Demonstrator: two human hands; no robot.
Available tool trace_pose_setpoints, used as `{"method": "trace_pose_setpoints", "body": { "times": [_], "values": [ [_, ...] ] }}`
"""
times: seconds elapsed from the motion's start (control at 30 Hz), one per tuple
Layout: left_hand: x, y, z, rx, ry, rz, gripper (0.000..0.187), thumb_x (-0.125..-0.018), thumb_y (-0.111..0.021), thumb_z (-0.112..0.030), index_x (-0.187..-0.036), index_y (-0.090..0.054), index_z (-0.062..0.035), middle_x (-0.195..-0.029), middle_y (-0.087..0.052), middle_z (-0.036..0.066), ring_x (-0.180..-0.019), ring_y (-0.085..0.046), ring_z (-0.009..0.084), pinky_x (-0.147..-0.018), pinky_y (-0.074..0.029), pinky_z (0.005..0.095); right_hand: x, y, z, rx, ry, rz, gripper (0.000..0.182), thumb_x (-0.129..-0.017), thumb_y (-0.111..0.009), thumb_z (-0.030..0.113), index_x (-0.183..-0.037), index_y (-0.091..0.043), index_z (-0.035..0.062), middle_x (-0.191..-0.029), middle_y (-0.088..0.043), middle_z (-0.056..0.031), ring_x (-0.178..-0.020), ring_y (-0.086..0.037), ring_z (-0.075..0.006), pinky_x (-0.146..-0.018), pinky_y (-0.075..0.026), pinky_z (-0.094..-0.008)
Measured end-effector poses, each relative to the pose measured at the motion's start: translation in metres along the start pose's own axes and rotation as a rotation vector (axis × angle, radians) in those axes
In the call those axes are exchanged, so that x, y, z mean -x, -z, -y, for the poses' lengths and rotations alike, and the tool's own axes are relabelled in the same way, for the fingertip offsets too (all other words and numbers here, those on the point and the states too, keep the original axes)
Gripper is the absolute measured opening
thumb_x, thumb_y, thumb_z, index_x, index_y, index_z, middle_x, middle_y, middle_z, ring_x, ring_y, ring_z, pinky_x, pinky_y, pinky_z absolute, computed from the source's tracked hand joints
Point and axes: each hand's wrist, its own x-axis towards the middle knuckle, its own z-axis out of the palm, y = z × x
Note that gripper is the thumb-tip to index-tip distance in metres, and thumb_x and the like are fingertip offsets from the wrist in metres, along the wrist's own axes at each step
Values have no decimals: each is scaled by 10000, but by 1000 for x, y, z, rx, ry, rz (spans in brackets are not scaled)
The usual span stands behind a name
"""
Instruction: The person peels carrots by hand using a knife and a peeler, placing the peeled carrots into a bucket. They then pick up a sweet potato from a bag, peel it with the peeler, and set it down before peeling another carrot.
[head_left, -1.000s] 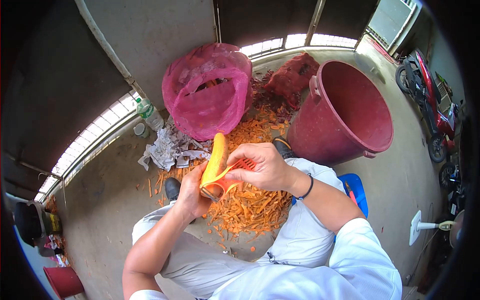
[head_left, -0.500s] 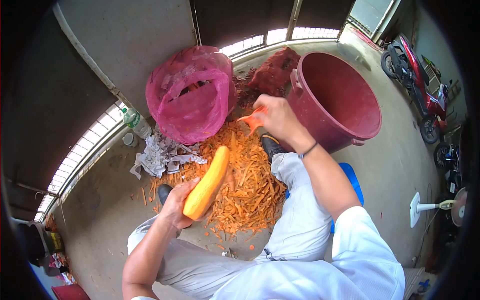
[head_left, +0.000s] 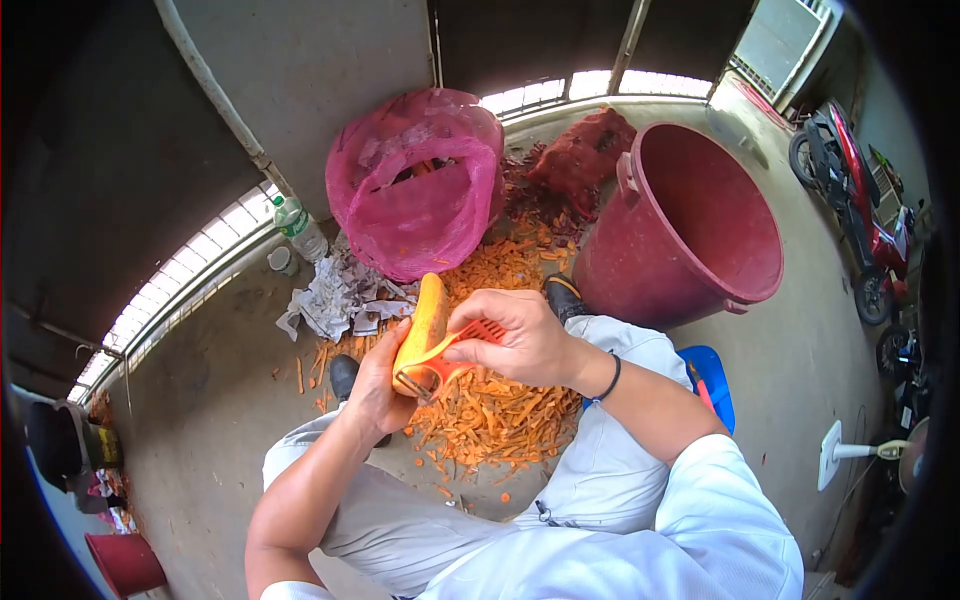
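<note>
My left hand (head_left: 376, 382) is closed round the lower part of a thick carrot (head_left: 430, 308), which points up and away from me. Pinched in my right hand (head_left: 530, 340) is an orange peeler (head_left: 452, 362). Its metal blade lies at the carrot's near end, against or just over the surface. The carrot's upper side looks darker and rougher in patches. Below both hands a heap of carrot peelings (head_left: 490, 425) covers the floor between my feet.
A pink mesh sack (head_left: 350, 190) stands ahead, beside crumpled paper (head_left: 335, 298) and a plastic bottle (head_left: 298, 228). A large dark-red tub (head_left: 630, 250) leans at the right, near a red mesh sack (head_left: 585, 150). Something blue (head_left: 715, 375) lies by my right leg.
My right hand has come down and left with the peeler, onto the carrot's near end. The carrot has turned, showing a darker side. The whole view has shifted slightly.
</note>
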Motion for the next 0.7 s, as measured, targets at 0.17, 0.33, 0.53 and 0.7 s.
{"method": "trace_pose_setpoints", "body": {
  "times": [0.17,0.33,0.53,0.7],
  "values": [
    [-1,19,4,-138,63,199,482,-1007,-578,-527,-1223,-619,-97,-911,-693,141,-618,-641,259,-421,-384,301,-7,33,-22,38,-122,-124,179,-860,-811,35,-992,-695,3,-898,-726,-76,-820,-696,-119,-715,-549,-273],
    [16,23,-2,-374,38,243,520,-1009,-582,-492,-1257,-612,-36,-937,-701,204,-572,-629,264,-424,-417,313,-17,116,-92,571,-430,-346,230,-861,-802,124,-996,-675,-13,-857,-729,-86,-821,-701,-128,-728,-559,-307],
    [2,21,-2,-102,134,246,512,-1038,-502,-551,-1270,-618,-109,-910,-691,128,-682,-648,220,-475,-391,320,-6,69,-52,-173,-348,-360,201,-877,-795,29,-1035,-671,8,-933,-732,-55,-833,-690,-107,-745,-572,-266],
    [-8,24,-1,-6,102,295,429,-1055,-517,-515,-1279,-617,-163,-989,-687,29,-762,-650,180,-577,-446,316,7,6,-7,-150,-130,5,221,-861,-820,9,-1027,-675,7,-953,-729,-55,-817,-687,-103,-713,-567,-265]
  ]
}}
